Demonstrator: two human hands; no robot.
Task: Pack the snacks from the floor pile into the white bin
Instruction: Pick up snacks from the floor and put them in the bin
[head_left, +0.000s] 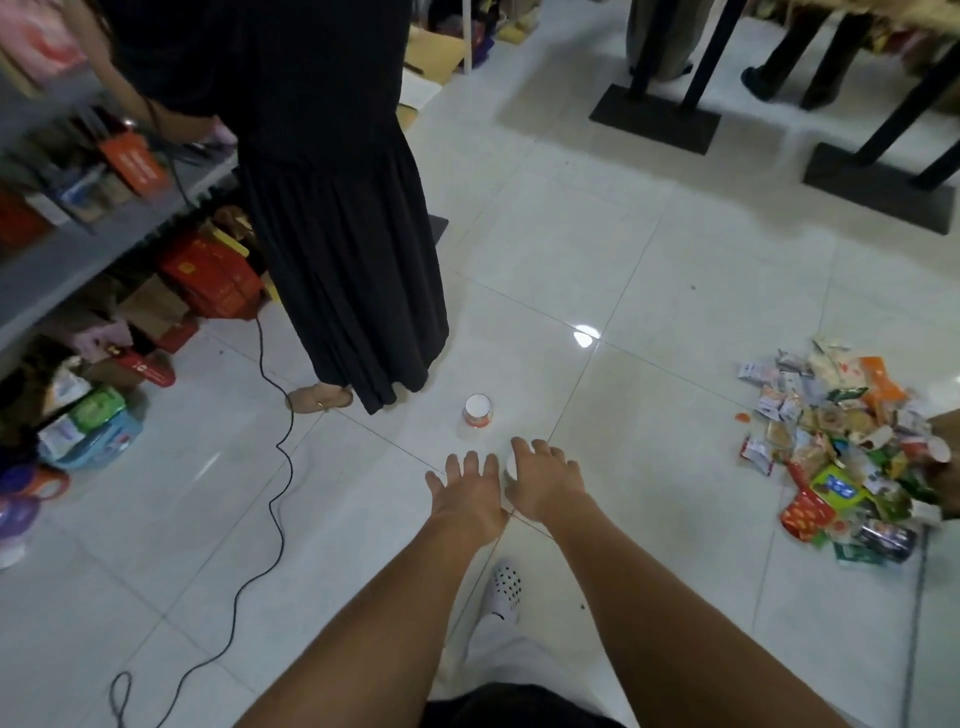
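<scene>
Head view: snack pile (841, 467) lies on the floor (649, 374), well right of both grips. Left grip (467, 488) is spread, holding nothing. Right grip (545, 480), just beside it, brackets a white round thing (508, 464) with thumb and forefinger; whether it holds it cannot be told. A cup (478, 410) stands just ahead, near a person in black (332, 208).

Bright overhead light, white glare spot on glossy floor tiles (584, 335), soft motion blur, wide-angle bending at edges
</scene>
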